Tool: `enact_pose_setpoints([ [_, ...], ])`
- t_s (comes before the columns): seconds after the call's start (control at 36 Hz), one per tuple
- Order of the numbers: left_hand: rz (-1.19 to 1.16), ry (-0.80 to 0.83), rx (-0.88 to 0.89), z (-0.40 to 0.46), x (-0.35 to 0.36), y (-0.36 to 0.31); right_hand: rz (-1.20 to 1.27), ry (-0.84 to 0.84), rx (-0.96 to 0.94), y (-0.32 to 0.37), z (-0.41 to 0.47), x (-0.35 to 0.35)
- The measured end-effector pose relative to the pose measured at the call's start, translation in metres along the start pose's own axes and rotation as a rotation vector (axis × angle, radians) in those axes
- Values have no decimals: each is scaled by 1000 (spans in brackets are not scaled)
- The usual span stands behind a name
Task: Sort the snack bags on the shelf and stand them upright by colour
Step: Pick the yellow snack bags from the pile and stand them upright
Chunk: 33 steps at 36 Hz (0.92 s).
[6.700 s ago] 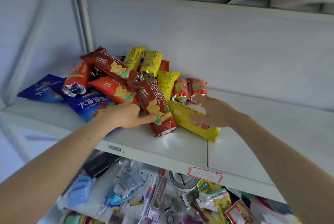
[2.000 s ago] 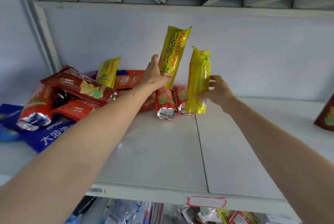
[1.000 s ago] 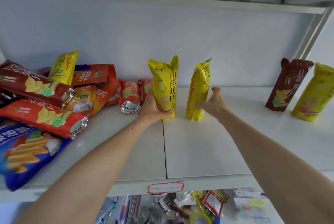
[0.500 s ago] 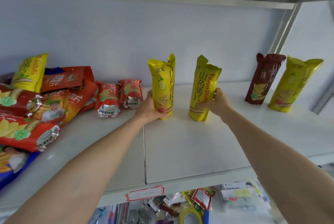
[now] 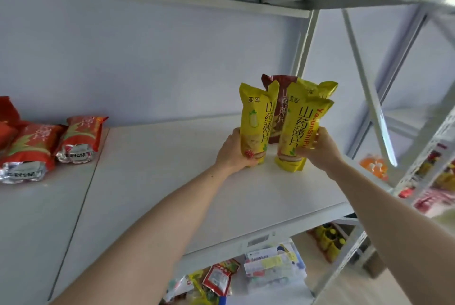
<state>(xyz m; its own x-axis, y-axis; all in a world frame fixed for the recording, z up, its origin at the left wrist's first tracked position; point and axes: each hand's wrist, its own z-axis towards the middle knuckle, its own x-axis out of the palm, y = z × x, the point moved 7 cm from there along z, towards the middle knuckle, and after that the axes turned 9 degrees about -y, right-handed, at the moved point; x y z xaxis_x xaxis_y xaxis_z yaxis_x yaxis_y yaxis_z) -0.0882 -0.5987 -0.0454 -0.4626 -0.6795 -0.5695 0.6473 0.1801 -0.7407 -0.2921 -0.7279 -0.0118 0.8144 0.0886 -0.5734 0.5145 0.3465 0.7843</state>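
**While 2 yellow bags travel right, sorting far from done**

Though barely begun, some order showing at the right end of the shelf [image 5: 152, 196]: a brown bag [image 5: 279, 107] upright against the back wall, a third yellow bag [image 5: 322, 89] upright behind the 2 in hand. Left to do: setting these 2 down beside that yellow one, then clearing the red bags [image 5: 53, 144] lying flat at the far left, with more cut off by the frame edge, count unknown.

Left hand [image 5: 232, 151] wrapped round the lower part of the left yellow bag [image 5: 254, 122], held upright. Right hand [image 5: 317, 148] curled round the right yellow bag [image 5: 296, 137], likewise upright, just beside the first; cannot tell whether either base touches the board.

Around: slanted frame braces [image 5: 366, 88] at right, cluttered lower shelf [image 5: 270, 265] beneath. In the way, by judgement: brown bag directly behind, easily knocked.
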Motion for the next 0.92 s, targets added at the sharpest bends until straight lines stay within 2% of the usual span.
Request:
enact_pose_setpoints([
  [0.19, 160, 2, -46, 16, 45, -15, -71, 29, -19, -15, 9, -3],
  [0.5, 412, 36, -20, 6, 15, -1, -320, 79, 145, -30, -12, 6],
  [0.69, 485, -4, -27, -8, -54, 26, -472, 98, 209, -9, -46, 23],
  [0.83, 521, -60, -27, -30, -143, 60, -806, 254, 90, 46, -88, 57],
  [0.92, 576, -103, -35, -46, -212, 85, -892, 295, 13, 96, -116, 90],
])
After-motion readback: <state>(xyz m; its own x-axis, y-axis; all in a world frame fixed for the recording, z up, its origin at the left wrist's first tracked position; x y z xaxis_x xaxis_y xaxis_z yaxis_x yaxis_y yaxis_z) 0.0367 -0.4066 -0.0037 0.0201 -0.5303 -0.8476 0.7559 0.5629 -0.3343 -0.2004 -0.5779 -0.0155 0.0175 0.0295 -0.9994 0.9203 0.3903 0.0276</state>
